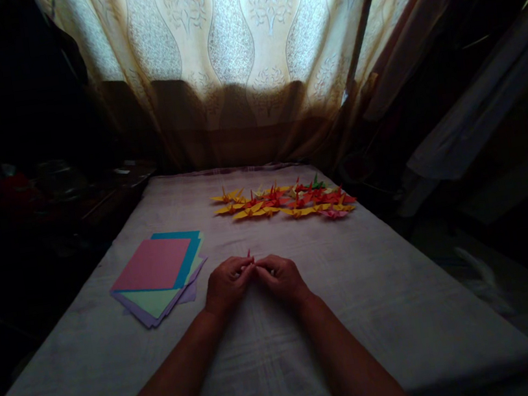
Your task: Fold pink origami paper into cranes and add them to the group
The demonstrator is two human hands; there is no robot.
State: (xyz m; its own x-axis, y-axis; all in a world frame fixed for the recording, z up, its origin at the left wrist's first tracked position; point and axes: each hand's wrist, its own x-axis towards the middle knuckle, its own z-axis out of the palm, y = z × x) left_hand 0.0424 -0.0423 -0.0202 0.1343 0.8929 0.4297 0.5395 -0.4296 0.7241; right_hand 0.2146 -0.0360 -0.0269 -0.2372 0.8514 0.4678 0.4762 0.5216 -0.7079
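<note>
My left hand [228, 286] and my right hand [282, 278] meet above the middle of the cloth, fingertips pinched together. Between them they hold a small piece of folded paper [248, 253]; only its narrow reddish tip sticks up, and the rest is hidden by my fingers. Left of my hands lies a loose stack of square paper sheets [153, 265], pink on top, with blue, pale green and purple below. Beyond my hands, toward the far right, several folded paper cranes [294, 203] stand in rows, in yellow, orange, red, pink and green.
A pale checked cloth [369, 314] covers the table. Behind its far edge hangs a patterned curtain [230, 45] with light coming through. Dark shelving with small items [59, 177] stands at the left, and hanging fabric [466, 97] is at the right.
</note>
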